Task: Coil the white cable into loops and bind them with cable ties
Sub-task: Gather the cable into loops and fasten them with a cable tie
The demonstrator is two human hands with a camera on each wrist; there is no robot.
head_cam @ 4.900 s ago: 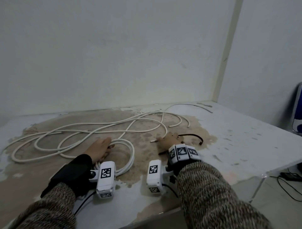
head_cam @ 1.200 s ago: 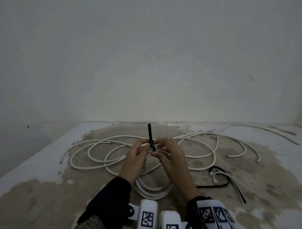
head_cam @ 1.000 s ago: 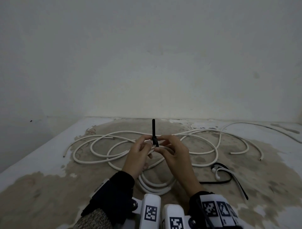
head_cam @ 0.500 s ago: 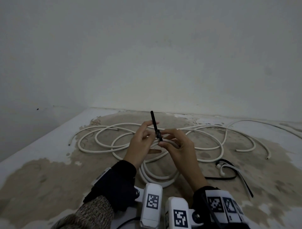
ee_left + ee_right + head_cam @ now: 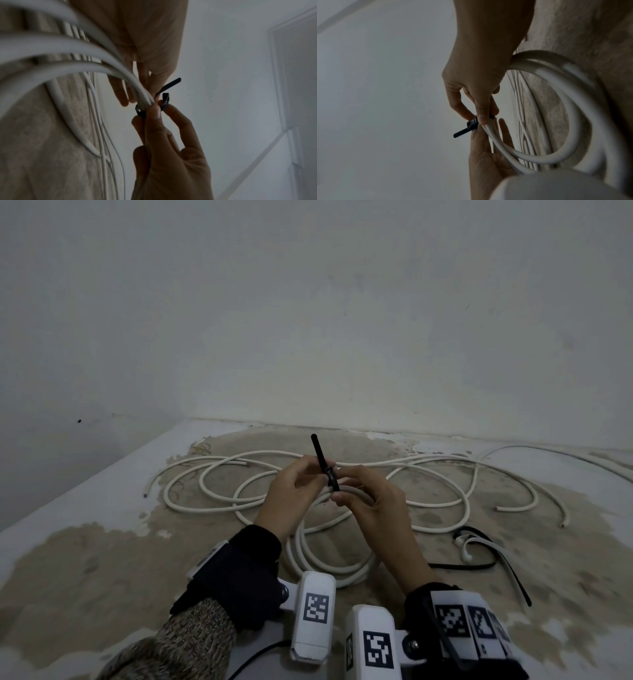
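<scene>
The white cable (image 5: pixel 433 503) sprawls in loose curves over the stained table (image 5: pixel 85 563). Part of it forms a small coil (image 5: pixel 329 571) whose far side is lifted between my hands. A black cable tie (image 5: pixel 323 463) is looped round the coil strands (image 5: pixel 120 75), with its tail pointing up. My left hand (image 5: pixel 320 474) pinches the tie's head between thumb and forefinger (image 5: pixel 160 106). My right hand (image 5: pixel 337 491) grips the strands beside the tie (image 5: pixel 488 131), thumb in front and fingers behind. The right wrist view shows the tie (image 5: pixel 467 128) at the bundle (image 5: pixel 505 146).
A spare black tie (image 5: pixel 472 566) and white ties (image 5: pixel 493 549) lie on the table to the right of the coil. Close behind stands a bare wall (image 5: pixel 308 320). The table's left edge (image 5: pixel 85 484) runs diagonally.
4.9 s ago both hands lay on the table, left on the coil, right by the ties. Over the last second the hands have kept holding the tie on the coil; its tail leans more left.
</scene>
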